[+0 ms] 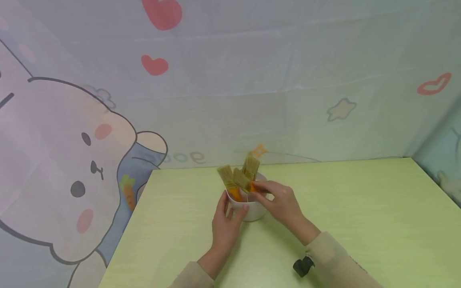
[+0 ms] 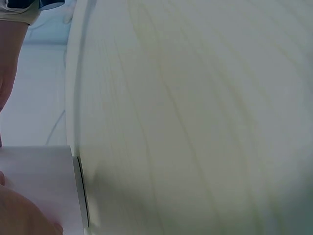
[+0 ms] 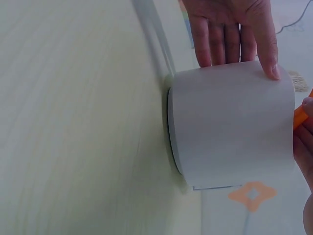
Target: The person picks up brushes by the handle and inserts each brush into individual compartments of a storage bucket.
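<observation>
A white round container [image 1: 256,212] stands on the table, with several flat paintbrushes in it. My left hand [image 1: 226,230] grips its left side, thumb on the front near the rim and fingers toward the back. In the right wrist view the container [image 3: 230,125] fills the middle, with the left hand [image 3: 232,32] at its upper side. Over the rim, my right hand [image 1: 282,203] pinches the orange handle of a paintbrush [image 1: 241,179], its bristles pointing up and left. One paintbrush [image 1: 225,175] leans left in the container, and another brush [image 1: 251,164] stands behind. Their lower handles are hidden inside.
The container is near the back edge of the pale green table [image 1: 173,228]. Behind it hangs a cloth backdrop [image 1: 230,80] printed with hearts, stars and a cartoon animal. A small black device [image 1: 303,266] is at the right sleeve [image 1: 336,260].
</observation>
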